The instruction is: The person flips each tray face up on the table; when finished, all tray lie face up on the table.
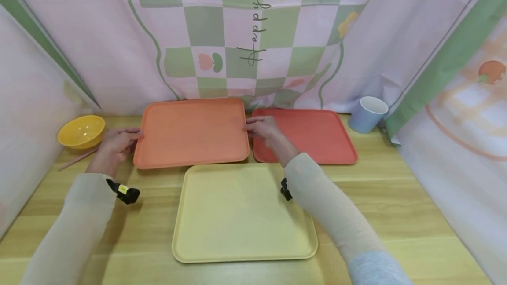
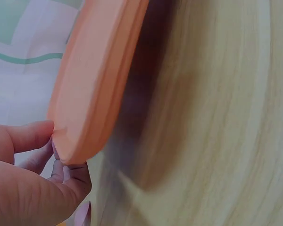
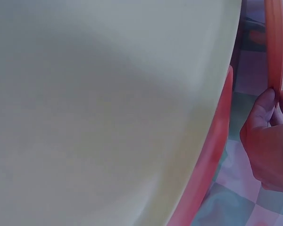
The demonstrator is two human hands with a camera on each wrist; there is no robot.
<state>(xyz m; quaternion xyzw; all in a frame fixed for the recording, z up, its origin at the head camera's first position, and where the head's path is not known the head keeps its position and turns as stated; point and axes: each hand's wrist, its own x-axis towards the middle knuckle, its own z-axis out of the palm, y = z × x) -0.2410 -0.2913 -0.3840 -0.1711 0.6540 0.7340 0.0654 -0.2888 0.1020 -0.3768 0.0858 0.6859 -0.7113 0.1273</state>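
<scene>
An orange rectangular tray (image 1: pixel 192 133) is held by its two short sides, raised off the table at the back left. My left hand (image 1: pixel 119 142) pinches its left edge, thumb on the rim and fingers curled beneath, as the left wrist view shows at the tray's corner (image 2: pixel 92 89). On the opposite edge, my right hand (image 1: pixel 264 129) pinches the rim between thumb and fingers. Below that hand lies a red tray (image 1: pixel 313 137), partly covered by the wrist. A pale yellow tray (image 1: pixel 241 214) lies flat nearer the front, its right side partly hidden by the right sleeve.
At the far left stands a yellow bowl (image 1: pixel 82 132), with a thin pinkish stick (image 1: pixel 78 160) beside it, partly behind the left hand. A blue-purple cup (image 1: pixel 366 115) stands at the back right corner. A printed curtain (image 1: pixel 241 25) hangs behind the wooden table (image 1: pixel 400 214).
</scene>
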